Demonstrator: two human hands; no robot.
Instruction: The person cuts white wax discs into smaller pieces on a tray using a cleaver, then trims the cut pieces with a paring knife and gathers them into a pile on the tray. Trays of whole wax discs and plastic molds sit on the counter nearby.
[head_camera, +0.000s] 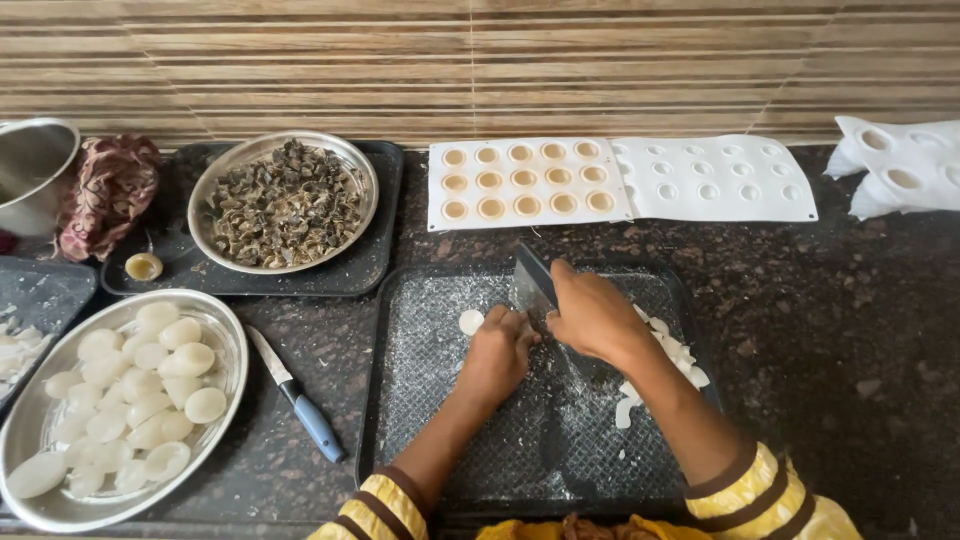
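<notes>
My right hand (597, 317) grips a broad knife (533, 279), blade pointing down at the black cutting tray (420, 400). My left hand (498, 355) is curled beside the blade and presses on something pale that it mostly hides. One round white piece (471, 322) lies just left of that hand. A heap of white cut slices (665, 355) sits on the tray, right of my right wrist.
A steel plate of peeled white pieces (130, 395) stands at left. A blue-handled small knife (300, 398) lies beside it. Behind are a steel plate of dark peels (285, 205) on a black tray, two white moulds (620, 180), a patterned cloth (105, 190) and a steel pot (30, 165).
</notes>
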